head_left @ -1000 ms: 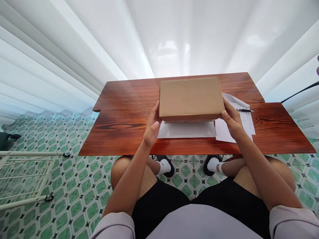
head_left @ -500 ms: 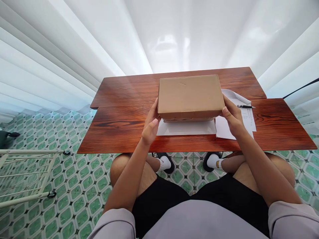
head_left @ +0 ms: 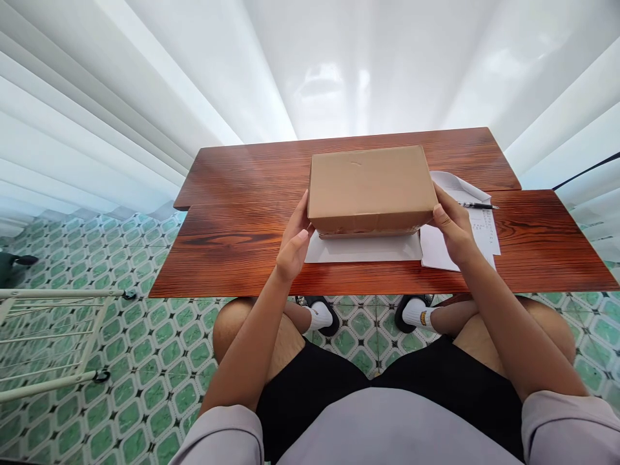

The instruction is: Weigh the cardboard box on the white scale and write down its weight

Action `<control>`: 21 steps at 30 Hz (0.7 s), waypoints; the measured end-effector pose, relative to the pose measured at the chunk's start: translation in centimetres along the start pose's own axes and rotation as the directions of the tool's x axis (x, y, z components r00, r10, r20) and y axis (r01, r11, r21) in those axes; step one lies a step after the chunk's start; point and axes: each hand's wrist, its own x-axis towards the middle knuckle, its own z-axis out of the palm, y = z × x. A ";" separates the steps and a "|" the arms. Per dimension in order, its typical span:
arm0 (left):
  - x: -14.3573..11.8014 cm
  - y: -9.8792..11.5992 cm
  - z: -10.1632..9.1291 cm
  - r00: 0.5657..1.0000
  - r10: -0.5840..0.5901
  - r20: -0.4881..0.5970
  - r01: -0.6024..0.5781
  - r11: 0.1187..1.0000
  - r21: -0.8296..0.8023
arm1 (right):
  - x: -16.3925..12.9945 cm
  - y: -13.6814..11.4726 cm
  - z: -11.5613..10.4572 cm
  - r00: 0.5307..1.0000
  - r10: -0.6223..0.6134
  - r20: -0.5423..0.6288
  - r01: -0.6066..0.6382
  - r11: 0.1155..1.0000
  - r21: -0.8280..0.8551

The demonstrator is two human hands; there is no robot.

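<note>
A: What has changed over the last second?

B: Very little. The plain brown rectangular cardboard box (head_left: 371, 189) is seen in almost the same place as a second ago, only slightly higher in the view, and most of that shift is shared by the reddish-brown wood-grain table (head_left: 242, 245), so it is probably owed to the head camera. Both hands are kept where they were. The box is judged to be steadied, not carried off.

A: How is the box gripped?

B: It is clasped from both ends. The left hand (head_left: 293, 240) is pressed flat against the left end, fingers extended upward along the side and thumb near the lower front corner. The right hand (head_left: 451, 227) is wrapped round the right end, thumb laid along the front edge. Neither hand is clenched into a fist; both are closed on the box.

A: And where is the box relative to that grip?

B: Directly between the palms, level, lid uppermost. Its underside is seen over a white sheet of paper (head_left: 363, 248); whether it is resting on it or raised just clear cannot be told.

A: What else is nearby?

B: A written-on white paper (head_left: 477, 226) is lying beside the right hand, with a black pen (head_left: 477, 206) on it.
</note>
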 end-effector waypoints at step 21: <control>0.2 0.0 0.0 0.988 -0.043 -0.147 0.035 0.998 -0.057 | 0.4 -0.3 -0.2 0.997 0.056 -0.061 -0.067 0.980 -0.189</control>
